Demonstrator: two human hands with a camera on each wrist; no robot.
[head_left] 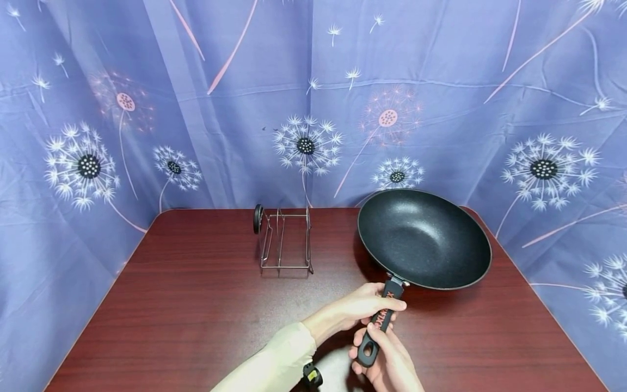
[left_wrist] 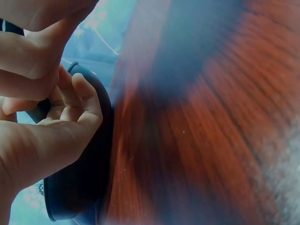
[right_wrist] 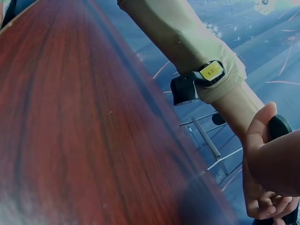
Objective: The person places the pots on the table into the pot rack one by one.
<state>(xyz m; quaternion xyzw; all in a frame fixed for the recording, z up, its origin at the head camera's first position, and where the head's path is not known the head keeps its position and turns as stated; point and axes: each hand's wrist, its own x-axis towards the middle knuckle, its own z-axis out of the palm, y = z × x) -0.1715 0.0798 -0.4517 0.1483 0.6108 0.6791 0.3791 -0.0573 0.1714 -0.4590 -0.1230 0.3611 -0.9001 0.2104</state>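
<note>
A black wok [head_left: 423,239] is at the right of the table in the head view, its open side up and its handle [head_left: 369,348] pointing toward me. My left hand [head_left: 364,306] grips the handle near the bowl, thumb laid across the top. Lower down, my right hand [head_left: 387,354] holds the handle's end, thumb above and fingers beneath. The left wrist view shows both hands close together, with the wok's dark side [left_wrist: 84,173] past them. Whether the wok's base touches the table cannot be told.
A wire rack [head_left: 286,267] with a black round part [head_left: 258,219] at its corner stands left of the wok, near the table's back edge. A blue dandelion-print curtain [head_left: 235,136] surrounds the dark red wooden table [head_left: 196,305]. My left wrist carries a small black camera [right_wrist: 185,89].
</note>
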